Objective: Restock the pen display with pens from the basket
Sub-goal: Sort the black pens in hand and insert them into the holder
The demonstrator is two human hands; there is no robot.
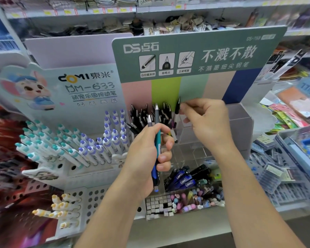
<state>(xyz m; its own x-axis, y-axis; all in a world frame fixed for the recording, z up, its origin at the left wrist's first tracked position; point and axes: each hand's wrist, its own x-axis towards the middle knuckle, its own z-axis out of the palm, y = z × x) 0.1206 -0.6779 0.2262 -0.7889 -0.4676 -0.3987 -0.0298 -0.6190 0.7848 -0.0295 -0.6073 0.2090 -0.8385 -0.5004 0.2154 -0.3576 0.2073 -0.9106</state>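
My left hand [147, 154] grips two pens upright in front of the display: a teal one with a grey tip [157, 140] and a blue one [154, 174]. My right hand [206, 122] pinches a black pen [177, 109], tip up, over the clear compartments of the green-backed pen display [240, 120]. Several black pens [147, 115] stand in the display's back left compartment. No basket is in view.
A white display [70, 169] with teal and purple click pens stands to the left. Blue and black pens [184, 178] and pastel pens [191, 199] fill the front trays. Packaged stationery [284, 163] crowds the right side, and shelves run above.
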